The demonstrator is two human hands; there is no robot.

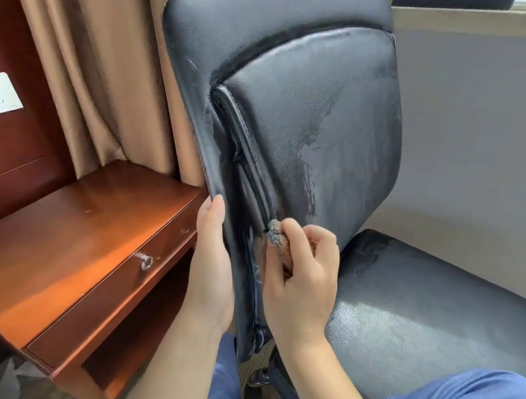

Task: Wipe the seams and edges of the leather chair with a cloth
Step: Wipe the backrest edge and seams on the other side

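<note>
Now the dark leather office chair (304,110) is seen close up, its backrest turned toward the camera beside a reddish-brown wooden desk (56,238). The backrest's left edge is steadied by the left hand (211,266), fingers straight and laid flat along it. A small bunched grey-blue cloth (278,240) is pinched in the curled fingers of the right hand (302,282) and pressed into the stitched seam low on the backrest, just above the seat. Damp streaks are visible across the leather.
</note>
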